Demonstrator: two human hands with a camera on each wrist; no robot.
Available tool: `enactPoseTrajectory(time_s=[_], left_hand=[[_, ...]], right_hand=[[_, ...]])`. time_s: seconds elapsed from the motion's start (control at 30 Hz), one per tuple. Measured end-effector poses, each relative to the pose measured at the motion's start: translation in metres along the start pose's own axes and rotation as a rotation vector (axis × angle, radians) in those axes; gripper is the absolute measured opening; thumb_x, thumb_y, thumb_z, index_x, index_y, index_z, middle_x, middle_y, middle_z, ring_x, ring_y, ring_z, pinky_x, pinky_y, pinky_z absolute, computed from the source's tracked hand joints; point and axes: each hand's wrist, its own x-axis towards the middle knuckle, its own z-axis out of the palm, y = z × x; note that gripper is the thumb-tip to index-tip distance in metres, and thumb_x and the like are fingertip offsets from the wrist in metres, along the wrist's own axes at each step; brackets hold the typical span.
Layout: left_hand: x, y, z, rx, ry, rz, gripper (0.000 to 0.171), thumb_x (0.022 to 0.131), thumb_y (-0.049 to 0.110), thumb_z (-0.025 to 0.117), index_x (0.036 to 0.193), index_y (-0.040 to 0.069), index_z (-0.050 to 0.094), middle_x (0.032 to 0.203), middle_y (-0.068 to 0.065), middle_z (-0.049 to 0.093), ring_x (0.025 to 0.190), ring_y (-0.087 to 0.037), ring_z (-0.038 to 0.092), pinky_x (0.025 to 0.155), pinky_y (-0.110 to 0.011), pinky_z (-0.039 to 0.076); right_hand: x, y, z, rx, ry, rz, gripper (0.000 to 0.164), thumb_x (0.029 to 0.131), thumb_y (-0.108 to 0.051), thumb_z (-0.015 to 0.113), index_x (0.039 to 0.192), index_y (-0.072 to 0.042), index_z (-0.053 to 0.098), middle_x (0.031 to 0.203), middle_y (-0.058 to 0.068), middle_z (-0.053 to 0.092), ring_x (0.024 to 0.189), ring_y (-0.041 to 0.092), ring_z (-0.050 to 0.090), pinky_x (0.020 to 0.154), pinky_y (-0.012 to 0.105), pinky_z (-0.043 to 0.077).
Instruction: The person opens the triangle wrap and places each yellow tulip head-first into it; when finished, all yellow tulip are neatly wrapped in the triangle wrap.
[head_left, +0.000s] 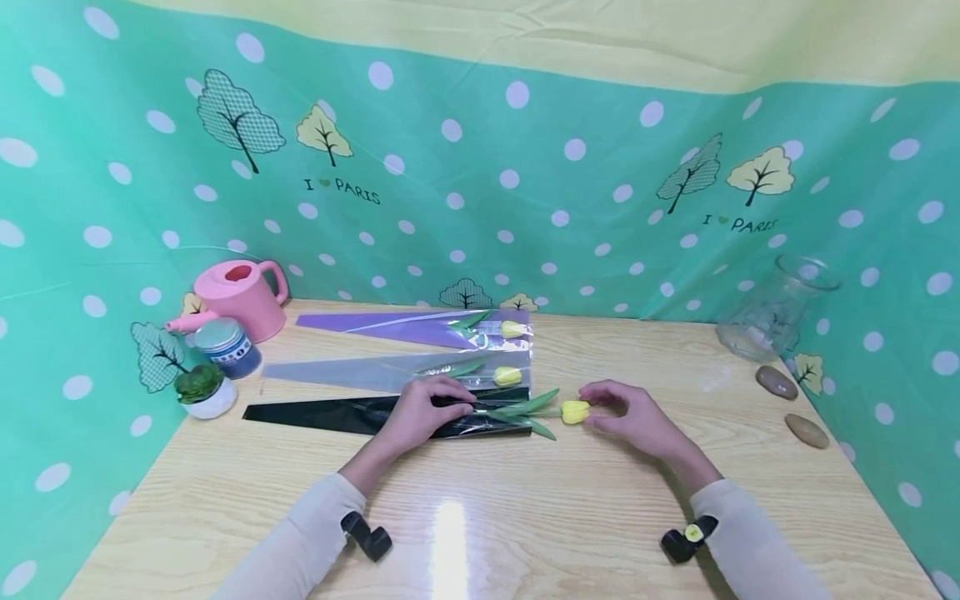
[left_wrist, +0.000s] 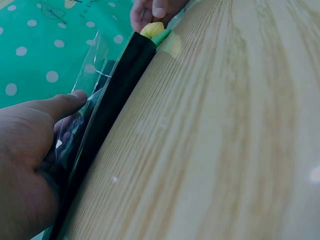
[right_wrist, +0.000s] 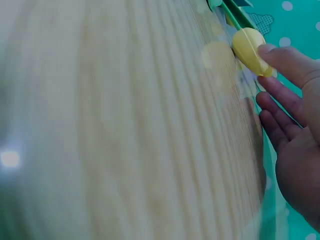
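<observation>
A yellow tulip (head_left: 575, 412) with green leaves lies with its stem inside a black flower sleeve (head_left: 315, 413); the bloom sticks out past the sleeve's right end. My right hand (head_left: 637, 421) pinches the bloom's tip between thumb and fingertips, as the right wrist view shows at the yellow petals (right_wrist: 250, 50). My left hand (head_left: 423, 412) holds the sleeve near its middle, thumb on the clear film (left_wrist: 90, 102), its other fingers partly hidden behind the film. The black backing (left_wrist: 120, 85) runs beside that hand in the left wrist view.
Behind lie a grey sleeve (head_left: 337, 372) and a purple sleeve (head_left: 375, 326), each with a yellow tulip. At left stand a pink watering can (head_left: 251, 304), a blue jar (head_left: 232, 354) and a potted succulent (head_left: 210, 398). A glass vase (head_left: 772, 312) and two stones (head_left: 807, 431) sit at right.
</observation>
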Motion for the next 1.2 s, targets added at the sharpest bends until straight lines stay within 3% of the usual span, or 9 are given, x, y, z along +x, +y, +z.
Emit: enactPoseTrajectory(time_s=[0.17, 0.4, 0.63, 1.2], left_hand=[[0.000, 0.002, -0.001, 0.004, -0.004, -0.009, 0.011, 0.089, 0.027, 0.083, 0.099, 0.032, 0.083, 0.108, 0.011, 0.075, 0.113, -0.016, 0.068, 0.104, -0.044, 0.054], [0.001, 0.005, -0.003, 0.008, 0.005, 0.006, 0.011, 0.088, 0.026, 0.084, 0.099, 0.029, 0.083, 0.108, 0.008, 0.076, 0.113, -0.018, 0.069, 0.105, -0.045, 0.053], [0.001, 0.005, -0.002, -0.005, 0.006, -0.001, 0.011, 0.089, 0.026, 0.083, 0.099, 0.028, 0.083, 0.108, 0.009, 0.076, 0.114, -0.016, 0.069, 0.105, -0.042, 0.053], [0.001, 0.009, -0.001, -0.020, -0.023, -0.015, 0.014, 0.088, 0.026, 0.083, 0.102, 0.029, 0.083, 0.112, 0.008, 0.075, 0.115, -0.017, 0.068, 0.103, -0.042, 0.054]], right_hand=[[0.000, 0.002, 0.005, -0.030, 0.023, -0.006, 0.032, 0.090, -0.023, 0.082, 0.121, -0.022, 0.074, 0.125, 0.000, 0.072, 0.116, 0.017, 0.064, 0.102, 0.028, 0.050], [-0.001, -0.003, 0.011, 0.048, 0.076, -0.040, 0.029, 0.090, -0.015, 0.080, 0.118, -0.011, 0.075, 0.110, 0.009, 0.075, 0.095, 0.010, 0.067, 0.085, 0.020, 0.056], [-0.001, -0.014, 0.022, 0.145, 0.064, -0.048, 0.028, 0.092, -0.014, 0.078, 0.119, -0.008, 0.074, 0.114, 0.013, 0.074, 0.097, 0.008, 0.068, 0.088, 0.019, 0.057], [0.003, -0.031, 0.053, 0.297, 0.041, 0.047, 0.030, 0.088, -0.016, 0.083, 0.114, -0.004, 0.075, 0.109, 0.016, 0.076, 0.093, 0.011, 0.075, 0.085, 0.021, 0.060]])
